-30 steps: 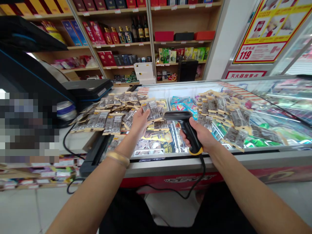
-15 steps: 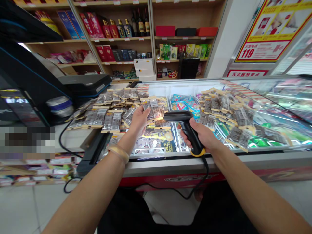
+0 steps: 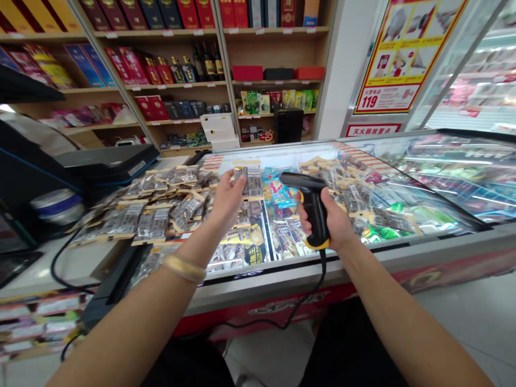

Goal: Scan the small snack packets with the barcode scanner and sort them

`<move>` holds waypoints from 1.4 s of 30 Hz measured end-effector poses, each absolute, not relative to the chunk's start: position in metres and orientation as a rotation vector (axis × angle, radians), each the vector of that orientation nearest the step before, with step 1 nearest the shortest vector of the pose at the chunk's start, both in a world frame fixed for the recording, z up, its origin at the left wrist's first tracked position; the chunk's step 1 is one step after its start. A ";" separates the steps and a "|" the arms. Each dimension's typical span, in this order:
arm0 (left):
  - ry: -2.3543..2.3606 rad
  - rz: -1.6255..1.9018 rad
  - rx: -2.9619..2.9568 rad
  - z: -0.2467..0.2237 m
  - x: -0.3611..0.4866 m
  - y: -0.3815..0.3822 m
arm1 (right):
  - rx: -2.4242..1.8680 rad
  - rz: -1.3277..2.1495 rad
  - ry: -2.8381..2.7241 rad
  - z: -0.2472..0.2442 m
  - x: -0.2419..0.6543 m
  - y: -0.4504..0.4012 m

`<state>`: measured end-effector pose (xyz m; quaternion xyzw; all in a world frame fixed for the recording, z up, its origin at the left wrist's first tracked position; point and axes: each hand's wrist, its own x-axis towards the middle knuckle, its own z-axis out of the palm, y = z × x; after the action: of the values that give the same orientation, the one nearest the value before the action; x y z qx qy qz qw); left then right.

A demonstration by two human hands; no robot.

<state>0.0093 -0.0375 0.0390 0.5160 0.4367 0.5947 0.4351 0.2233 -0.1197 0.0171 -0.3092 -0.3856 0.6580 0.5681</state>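
My left hand (image 3: pixel 229 198) pinches a small clear packet (image 3: pixel 253 180) with a tan top edge, held up over the glass-topped freezer. In my right hand (image 3: pixel 336 217) is a black and yellow barcode scanner (image 3: pixel 316 212), its head pointing left toward the packet with a gap between them. Left of my left hand, a heap of similar packets (image 3: pixel 153 215) covers the counter and the freezer's left end. A second pile of packets (image 3: pixel 355 196) lies on the glass behind and right of the scanner.
Blue bags (image 3: pixel 278 191) lie inside the freezer (image 3: pixel 363 258). The scanner's cable (image 3: pixel 298 303) hangs down the freezer front. A black scale (image 3: pixel 108 158) and a tape roll (image 3: pixel 58 207) stand left. Shelves (image 3: pixel 242 32) rise behind.
The view has shifted to the right and tilted up. The scanner has moved away from the packet, which my left hand now holds more upright and flat toward me.
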 end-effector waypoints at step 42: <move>1.438 1.459 2.244 0.002 -0.034 -0.096 | -0.735 1.368 -0.933 0.017 0.250 -0.149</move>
<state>-0.0342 -0.0965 0.0016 0.7376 0.4727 0.4795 0.0513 0.2503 -0.1485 0.0173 -0.3193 -0.4051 0.5943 0.6170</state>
